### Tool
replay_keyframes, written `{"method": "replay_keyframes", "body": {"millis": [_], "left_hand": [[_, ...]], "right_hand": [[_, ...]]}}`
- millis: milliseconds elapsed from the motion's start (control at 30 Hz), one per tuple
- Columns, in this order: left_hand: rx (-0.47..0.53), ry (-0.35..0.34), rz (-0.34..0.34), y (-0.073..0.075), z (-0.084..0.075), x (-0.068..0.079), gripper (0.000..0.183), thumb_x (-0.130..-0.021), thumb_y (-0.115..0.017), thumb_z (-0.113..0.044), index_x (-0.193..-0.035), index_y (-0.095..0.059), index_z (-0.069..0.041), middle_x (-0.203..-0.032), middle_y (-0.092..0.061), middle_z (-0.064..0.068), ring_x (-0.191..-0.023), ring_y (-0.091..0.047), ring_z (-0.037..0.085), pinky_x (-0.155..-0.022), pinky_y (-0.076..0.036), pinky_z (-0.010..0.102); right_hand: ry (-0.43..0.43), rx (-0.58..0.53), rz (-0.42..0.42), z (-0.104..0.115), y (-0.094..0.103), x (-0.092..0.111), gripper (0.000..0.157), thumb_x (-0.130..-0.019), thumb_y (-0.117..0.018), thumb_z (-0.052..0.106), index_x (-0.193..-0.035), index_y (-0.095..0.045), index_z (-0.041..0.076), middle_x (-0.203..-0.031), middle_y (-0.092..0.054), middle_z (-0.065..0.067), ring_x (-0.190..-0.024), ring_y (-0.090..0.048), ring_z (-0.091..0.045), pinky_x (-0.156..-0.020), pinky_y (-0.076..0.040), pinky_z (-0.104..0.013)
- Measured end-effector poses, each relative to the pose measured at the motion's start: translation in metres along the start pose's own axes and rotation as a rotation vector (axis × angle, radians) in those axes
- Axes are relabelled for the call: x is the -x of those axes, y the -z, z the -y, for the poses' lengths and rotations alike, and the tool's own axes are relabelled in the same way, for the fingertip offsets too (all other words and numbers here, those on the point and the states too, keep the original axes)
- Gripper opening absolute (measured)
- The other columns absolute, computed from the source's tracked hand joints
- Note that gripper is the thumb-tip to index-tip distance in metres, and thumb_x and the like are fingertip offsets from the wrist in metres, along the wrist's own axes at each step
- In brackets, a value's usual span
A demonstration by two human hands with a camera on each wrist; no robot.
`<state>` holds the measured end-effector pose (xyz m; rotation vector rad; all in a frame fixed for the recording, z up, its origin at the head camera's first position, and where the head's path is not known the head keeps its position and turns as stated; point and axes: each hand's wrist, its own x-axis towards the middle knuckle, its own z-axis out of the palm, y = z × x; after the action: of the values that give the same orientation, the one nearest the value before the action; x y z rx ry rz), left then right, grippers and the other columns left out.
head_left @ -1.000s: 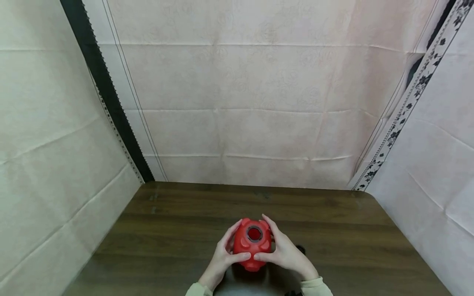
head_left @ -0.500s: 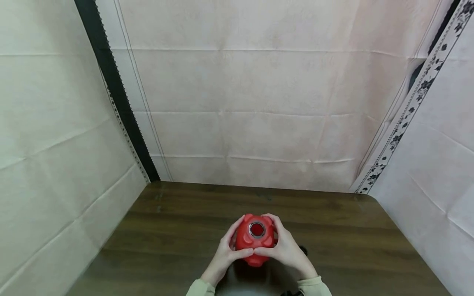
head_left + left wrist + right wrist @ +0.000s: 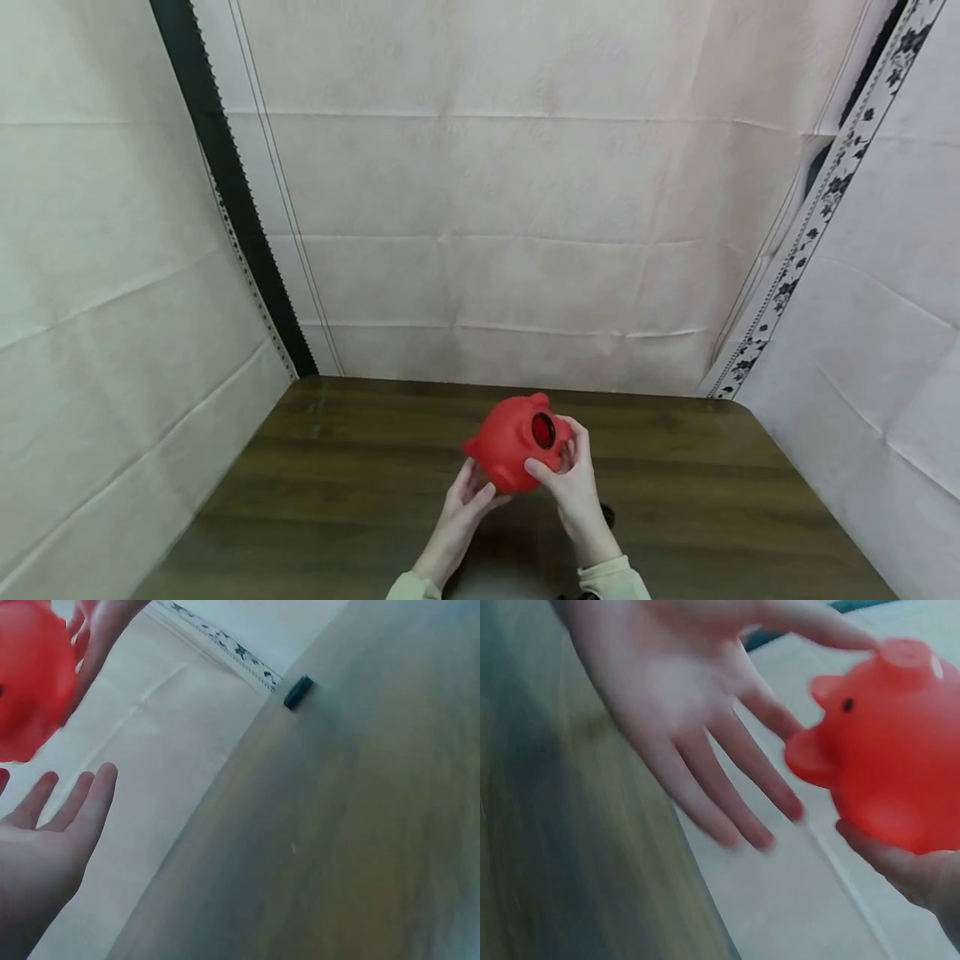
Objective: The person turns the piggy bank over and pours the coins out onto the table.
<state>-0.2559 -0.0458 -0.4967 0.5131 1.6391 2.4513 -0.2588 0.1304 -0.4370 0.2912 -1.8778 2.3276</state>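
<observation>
A red piggy bank (image 3: 506, 442) is held up over the table, tilted, with a round dark-rimmed opening (image 3: 543, 431) facing right in the head view. My right hand (image 3: 573, 487) pinches it at its right side. In the right wrist view, that hand's thumb is at the snout (image 3: 906, 654) and its index finger at an ear (image 3: 810, 754), while the other fingers are spread. My left hand (image 3: 459, 517) is under the lower left of the bank, fingers extended; the right wrist view shows it touching the underside. Its fingers (image 3: 94, 802) look straight in the left wrist view.
The brown wooden table (image 3: 360, 483) lies below, with pale cloth panels (image 3: 465, 208) at its back and sides. A small dark object (image 3: 608, 515) shows beside my right wrist. A short dark cylinder (image 3: 298, 692) lies near a table edge in the left wrist view.
The piggy bank has risen and turned so its opening faces right instead of toward the head camera. My left hand has shifted from its left side to underneath; my right hand has turned with it.
</observation>
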Motion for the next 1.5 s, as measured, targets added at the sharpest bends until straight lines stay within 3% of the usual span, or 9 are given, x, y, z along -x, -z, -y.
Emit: {"method": "replay_keyframes", "body": {"millis": [100,233,567,800,1033,1133,1267,1367,1500], "left_hand": [[0.032,0.001,0.066,-0.007,-0.002,-0.002,0.072,-0.099,-0.055,-0.032,-0.155,-0.012,-0.017,-0.150,-0.038,0.000,-0.125,-0.053,0.008,-0.103,-0.049,0.037],[0.078,-0.007,0.119,-0.013,-0.004,-0.002,0.069,-0.097,-0.055,-0.038,-0.152,-0.016,-0.025,-0.147,-0.040,-0.008,-0.127,-0.052,0.009,-0.106,-0.046,0.039],[0.194,-0.167,0.159,-0.015,-0.003,0.006,0.043,-0.097,-0.055,-0.039,-0.136,-0.039,-0.036,-0.134,-0.052,-0.020,-0.122,-0.054,0.001,-0.107,-0.043,0.028],[0.194,-0.129,0.044,-0.010,-0.017,0.001,0.050,-0.096,-0.056,-0.041,-0.139,-0.031,-0.038,-0.134,-0.049,-0.016,-0.123,-0.053,0.004,-0.105,-0.043,0.027],[0.131,-0.130,0.001,-0.010,-0.029,-0.007,0.067,-0.095,-0.054,-0.033,-0.152,-0.019,-0.029,-0.139,-0.045,-0.008,-0.127,-0.047,0.014,-0.105,-0.044,0.034],[0.092,-0.153,-0.020,-0.011,-0.031,-0.007,0.066,-0.094,-0.055,-0.030,-0.151,-0.021,-0.027,-0.139,-0.046,-0.007,-0.129,-0.045,0.017,-0.104,-0.046,0.036],[0.010,-0.145,-0.089,-0.012,-0.035,-0.007,0.069,-0.091,-0.058,-0.026,-0.151,-0.024,-0.025,-0.141,-0.046,-0.003,-0.128,-0.044,0.021,-0.101,-0.049,0.038],[-0.068,-0.122,-0.135,-0.013,-0.038,-0.009,0.074,-0.088,-0.064,-0.025,-0.151,-0.026,-0.024,-0.144,-0.046,0.000,-0.127,-0.045,0.022,-0.101,-0.049,0.038],[-0.194,-0.092,-0.156,-0.015,-0.038,-0.008,0.076,-0.083,-0.073,-0.022,-0.147,-0.033,-0.031,-0.146,-0.044,0.003,-0.128,-0.044,0.026,-0.100,-0.049,0.041]], "right_hand": [[-0.015,-0.111,-0.006,0.002,-0.008,0.005,0.067,-0.085,-0.065,0.003,-0.138,-0.026,0.017,-0.132,-0.046,0.003,-0.120,-0.051,-0.013,-0.091,-0.055,-0.027],[-0.009,-0.153,0.028,0.004,-0.015,0.009,0.064,-0.089,-0.063,0.011,-0.140,-0.025,0.019,-0.137,-0.043,0.004,-0.124,-0.047,-0.014,-0.094,-0.053,-0.027],[0.009,0.016,0.071,-0.001,-0.010,0.014,0.064,-0.089,-0.065,0.018,-0.141,-0.029,0.008,-0.139,-0.047,-0.005,-0.116,-0.054,-0.007,-0.093,-0.050,-0.022],[-0.001,0.079,0.146,-0.019,-0.003,0.014,0.055,-0.090,-0.064,0.009,-0.137,-0.037,0.005,-0.132,-0.050,0.000,-0.111,-0.060,-0.005,-0.089,-0.053,-0.022],[-0.093,0.097,0.144,-0.033,-0.001,0.021,0.070,-0.086,-0.068,0.005,-0.147,-0.033,0.006,-0.138,-0.051,-0.012,-0.110,-0.060,0.004,-0.089,-0.052,-0.019],[-0.090,0.091,0.167,-0.032,0.001,0.021,0.071,-0.086,-0.068,0.005,-0.147,-0.031,0.005,-0.135,-0.053,-0.006,-0.109,-0.060,0.003,-0.088,-0.052,-0.020],[-0.028,0.092,0.251,-0.021,0.009,0.019,0.086,-0.086,-0.068,0.004,-0.151,-0.012,0.007,-0.147,-0.039,-0.010,-0.116,-0.053,0.007,-0.091,-0.050,-0.020],[0.079,0.141,0.311,-0.009,0.016,0.016,0.096,-0.086,-0.069,0.008,-0.153,-0.001,0.013,-0.157,-0.017,-0.021,-0.128,-0.040,0.007,-0.098,-0.046,-0.020],[0.141,0.305,0.372,0.000,0.022,0.014,0.096,-0.085,-0.072,0.016,-0.154,-0.006,0.022,-0.159,-0.019,-0.014,-0.137,-0.033,-0.009,-0.103,-0.042,-0.023]]}}
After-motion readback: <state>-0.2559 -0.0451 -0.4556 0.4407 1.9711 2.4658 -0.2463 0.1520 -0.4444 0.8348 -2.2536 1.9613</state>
